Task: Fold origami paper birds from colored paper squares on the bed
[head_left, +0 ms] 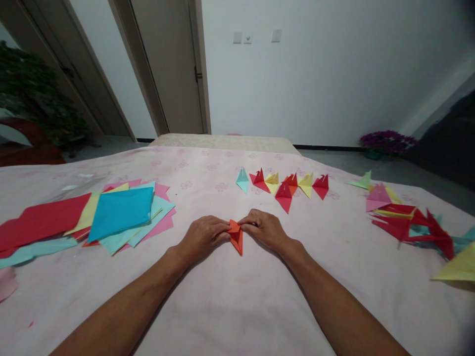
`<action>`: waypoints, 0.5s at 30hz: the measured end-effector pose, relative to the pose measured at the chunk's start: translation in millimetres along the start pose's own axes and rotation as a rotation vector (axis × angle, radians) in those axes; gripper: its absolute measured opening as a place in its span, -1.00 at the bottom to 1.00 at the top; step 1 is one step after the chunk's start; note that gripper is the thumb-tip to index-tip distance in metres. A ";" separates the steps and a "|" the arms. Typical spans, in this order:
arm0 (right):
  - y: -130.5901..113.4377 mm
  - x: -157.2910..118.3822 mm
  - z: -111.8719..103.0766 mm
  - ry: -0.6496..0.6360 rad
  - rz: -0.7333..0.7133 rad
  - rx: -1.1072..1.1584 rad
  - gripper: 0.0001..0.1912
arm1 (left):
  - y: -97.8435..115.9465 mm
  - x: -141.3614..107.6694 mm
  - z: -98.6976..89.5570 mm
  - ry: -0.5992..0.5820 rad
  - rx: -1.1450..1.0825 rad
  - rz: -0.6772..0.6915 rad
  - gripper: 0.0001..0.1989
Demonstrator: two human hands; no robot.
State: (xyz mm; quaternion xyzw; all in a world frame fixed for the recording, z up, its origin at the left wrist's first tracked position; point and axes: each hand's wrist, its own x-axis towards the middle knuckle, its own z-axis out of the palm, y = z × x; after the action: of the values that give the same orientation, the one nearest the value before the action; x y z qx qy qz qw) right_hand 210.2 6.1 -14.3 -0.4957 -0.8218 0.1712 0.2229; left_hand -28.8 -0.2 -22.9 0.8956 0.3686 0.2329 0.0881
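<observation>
An orange folded paper piece (236,238) lies at the middle of the table, its narrow point toward me. My left hand (208,234) pinches its left upper edge between thumb and fingers. From the other side, my right hand (265,228) has its closed fingertips on the upper right corner. Just beyond the hands stand several small folded paper cranes in red, yellow and orange, with a red crane (284,196) nearest. A light blue folded paper piece (242,180) is at the left end of that group.
Coloured paper sheets lie in a loose stack at the left, a blue sheet (122,211) on top. More folded paper, including a red piece (419,227) and a yellow piece (458,267), is heaped at the right. A pale flowered cloth (237,306) covers the table.
</observation>
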 end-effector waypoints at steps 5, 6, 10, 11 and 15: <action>-7.9 0.8 3.6 0.044 0.087 -0.006 -0.86 | 2.6 3.3 0.2 0.034 -0.046 -0.083 -0.80; -10.2 1.2 3.9 0.053 0.112 -0.008 -0.88 | 3.2 4.3 -0.1 0.032 -0.051 -0.097 -0.80; -18.9 2.7 4.0 0.062 0.184 -0.041 -0.89 | 6.7 8.5 -0.6 0.031 -0.020 -0.165 -0.84; -20.5 2.9 4.1 0.064 0.191 -0.052 -0.88 | 8.0 9.3 -0.3 0.036 0.002 -0.184 -0.85; -24.0 3.8 6.6 0.088 0.218 -0.099 -0.89 | 12.9 10.2 2.0 0.069 0.112 -0.252 -0.86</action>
State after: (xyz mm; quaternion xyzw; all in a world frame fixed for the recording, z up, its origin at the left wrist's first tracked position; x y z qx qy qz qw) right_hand 187.4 -1.8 -7.0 -0.5997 -0.7598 0.1317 0.2140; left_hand -13.5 -2.2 -16.8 0.8372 0.4935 0.2295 0.0537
